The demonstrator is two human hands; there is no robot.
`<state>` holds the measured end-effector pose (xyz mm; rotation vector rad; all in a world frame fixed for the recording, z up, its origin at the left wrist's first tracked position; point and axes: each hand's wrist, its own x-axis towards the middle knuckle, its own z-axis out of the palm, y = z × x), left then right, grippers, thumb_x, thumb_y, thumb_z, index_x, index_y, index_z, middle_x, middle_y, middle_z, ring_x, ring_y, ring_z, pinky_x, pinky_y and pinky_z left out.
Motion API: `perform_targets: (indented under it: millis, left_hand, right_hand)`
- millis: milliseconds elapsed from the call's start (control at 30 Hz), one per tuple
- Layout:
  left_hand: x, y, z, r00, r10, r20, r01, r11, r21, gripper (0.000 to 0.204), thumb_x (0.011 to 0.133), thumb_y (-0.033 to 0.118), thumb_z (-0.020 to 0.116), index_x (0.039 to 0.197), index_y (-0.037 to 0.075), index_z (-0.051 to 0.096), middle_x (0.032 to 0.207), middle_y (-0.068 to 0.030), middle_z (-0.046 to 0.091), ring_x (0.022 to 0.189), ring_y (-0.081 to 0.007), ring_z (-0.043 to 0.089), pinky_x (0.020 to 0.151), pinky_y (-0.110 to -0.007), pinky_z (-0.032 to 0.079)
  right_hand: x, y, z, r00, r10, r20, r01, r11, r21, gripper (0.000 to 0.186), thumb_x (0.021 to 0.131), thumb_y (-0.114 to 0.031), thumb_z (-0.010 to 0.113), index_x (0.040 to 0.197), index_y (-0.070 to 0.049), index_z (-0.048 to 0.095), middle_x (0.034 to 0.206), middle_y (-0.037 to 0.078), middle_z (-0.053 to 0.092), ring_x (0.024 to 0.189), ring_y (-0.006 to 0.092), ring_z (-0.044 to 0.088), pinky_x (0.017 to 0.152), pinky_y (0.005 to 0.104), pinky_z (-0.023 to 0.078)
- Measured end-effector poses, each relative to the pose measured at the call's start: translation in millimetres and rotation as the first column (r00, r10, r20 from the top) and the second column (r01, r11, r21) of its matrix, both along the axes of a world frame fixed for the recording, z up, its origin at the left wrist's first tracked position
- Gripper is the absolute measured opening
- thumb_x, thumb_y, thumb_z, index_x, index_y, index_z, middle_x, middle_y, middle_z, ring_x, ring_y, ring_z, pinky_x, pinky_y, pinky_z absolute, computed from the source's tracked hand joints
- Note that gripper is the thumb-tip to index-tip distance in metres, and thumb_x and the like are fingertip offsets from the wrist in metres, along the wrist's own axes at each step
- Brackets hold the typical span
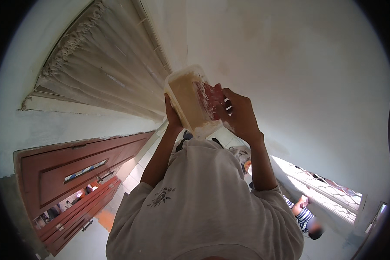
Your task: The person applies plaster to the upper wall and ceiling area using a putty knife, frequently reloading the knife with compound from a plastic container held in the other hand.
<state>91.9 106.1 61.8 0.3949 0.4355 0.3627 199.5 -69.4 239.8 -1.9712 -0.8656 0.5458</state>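
My left hand (173, 115) grips the side of a translucent plastic tub (182, 99) holding smooth beige paste, raised in front of my chest. My right hand (236, 110) holds a flat red scraper (210, 97) smeared with whitish paste, its blade down at the tub's right part, against the paste. The scraper covers part of that side of the tub.
A pale wall (299, 60) fills the upper right. At left are a gathered curtain (99, 73) and red-brown doors (82, 173). Tiled floor (134, 173) shows below. A person in a striped top (304, 216) is at lower right by a barred window (316, 182).
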Motion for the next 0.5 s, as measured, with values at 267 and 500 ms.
perform_targets:
  millis: [267,500]
  left_hand:
    - [5,-22,-13,0.997,0.059,-0.057,-0.061,0.998,-0.02,0.077,0.097,0.071,0.035,0.145,0.013,0.045,0.137,-0.0109,0.055,0.122,-0.0267,0.057,0.103,-0.043,0.049]
    - [2,-15,-12,0.997,0.0,0.082,0.012,0.99,-0.139,0.076,0.097,0.071,0.035,0.145,0.013,0.045,0.135,-0.0097,0.057,0.123,-0.0262,0.057,0.104,-0.043,0.048]
  right_hand:
    - [-29,42,-48,0.918,0.134,0.373,-0.046,0.971,-0.235,0.033,0.093,-0.01,0.057,0.123,0.004,0.056,0.079,0.021,0.067,0.073,0.038,0.068,0.065,0.0487,0.053]
    - [-21,22,-12,0.986,-0.098,0.137,0.115,0.986,-0.124,0.034,0.095,-0.012,0.06,0.124,0.004,0.056,0.086,0.023,0.069,0.074,0.031,0.072,0.067,0.0399,0.056]
